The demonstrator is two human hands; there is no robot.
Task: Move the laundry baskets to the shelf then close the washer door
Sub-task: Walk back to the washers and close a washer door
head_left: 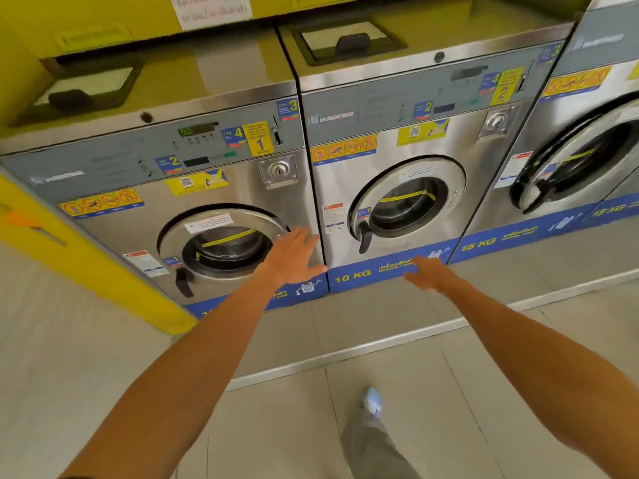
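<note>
washer door (pixel 221 240): round steel, glass porthole, black handle lower left | state: closed flush | baskets: unseen

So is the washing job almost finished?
Nearly, it seems. No baskets show here, so that part can't be checked. The left washer's door looks shut, and the left hand is open by its edge, fingers spread. The right hand is open too, holding nothing. The middle door looks shut. The right door is blurred, so I can't tell.
</note>
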